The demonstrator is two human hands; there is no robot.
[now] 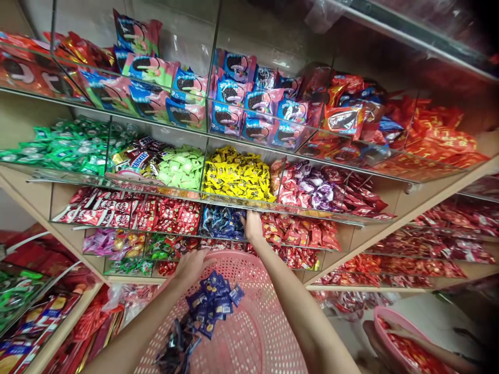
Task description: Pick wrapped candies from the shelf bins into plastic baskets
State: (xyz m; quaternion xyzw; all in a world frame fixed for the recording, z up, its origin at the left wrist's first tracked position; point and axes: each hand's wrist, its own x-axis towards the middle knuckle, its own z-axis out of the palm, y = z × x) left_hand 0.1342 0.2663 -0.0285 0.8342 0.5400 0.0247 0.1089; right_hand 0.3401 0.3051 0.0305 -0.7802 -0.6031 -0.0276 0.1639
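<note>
The right hand [252,227] reaches into the shelf compartment of dark blue wrapped candies [222,222]. Its fingers are buried among them, so whether its grip is clenched cannot be told. The left hand [191,267] clasps the rim of the pink basket [268,317], where a heap of blue candies [212,304] lies. Holding the basket close beneath that compartment's glass lip should catch any loose pieces.

Yellow candies [237,175] sit beside light green candies [181,169]. Oreo packs [249,104] lie above, red KitKat packets [117,208] below left.
</note>
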